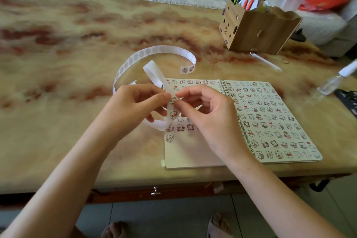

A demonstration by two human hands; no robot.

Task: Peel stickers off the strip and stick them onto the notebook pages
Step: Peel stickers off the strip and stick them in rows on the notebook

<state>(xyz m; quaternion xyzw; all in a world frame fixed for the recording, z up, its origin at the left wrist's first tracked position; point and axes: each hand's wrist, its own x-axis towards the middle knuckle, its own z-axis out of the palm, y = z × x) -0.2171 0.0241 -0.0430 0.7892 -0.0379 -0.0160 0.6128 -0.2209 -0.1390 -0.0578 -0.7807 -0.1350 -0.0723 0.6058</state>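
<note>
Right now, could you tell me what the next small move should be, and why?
Probably peel the sticker free with the right hand, which pinches at it while the left hand holds the strip over the notebook, whose left page has bare space.

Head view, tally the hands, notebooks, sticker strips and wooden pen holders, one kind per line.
Hands: 2, left hand and right hand
Notebook: 1
Sticker strip: 1
Wooden pen holder: 1
Total: 5
</note>
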